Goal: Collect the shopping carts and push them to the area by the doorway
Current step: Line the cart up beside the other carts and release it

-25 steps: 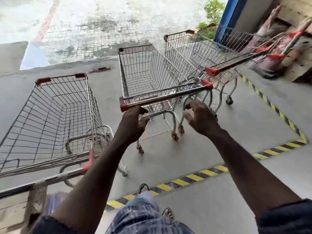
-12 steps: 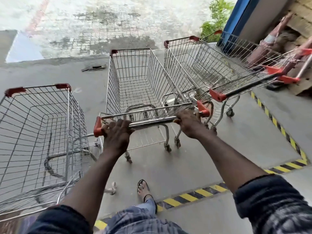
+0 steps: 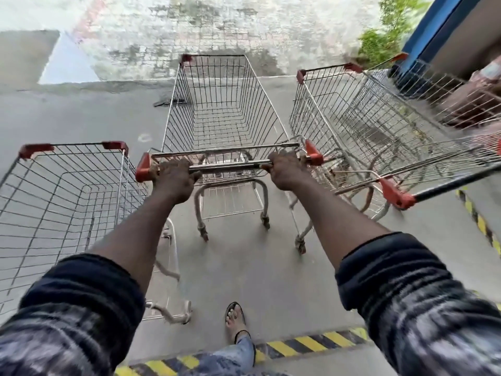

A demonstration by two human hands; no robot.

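A wire shopping cart (image 3: 222, 104) with red corner caps stands straight ahead of me on the concrete floor. My left hand (image 3: 173, 176) grips the left end of its steel handle bar (image 3: 230, 166), and my right hand (image 3: 286, 169) grips the right end. A second cart (image 3: 62, 202) stands close on my left, its basket beside my left forearm. To the right, two nested carts (image 3: 366, 126) stand at an angle, their red-capped handle (image 3: 398, 195) near my right forearm.
Yellow-and-black hazard tape (image 3: 298, 346) runs along the floor behind my sandalled foot (image 3: 235, 318) and up the right side. A blue door frame (image 3: 433, 31) and a green plant (image 3: 385, 36) are at the far right. Wet paving (image 3: 189, 28) lies beyond the concrete edge.
Both hands reached the middle cart's handle and closed around it. The cart swung round until it points straight ahead, and I stepped closer to it.
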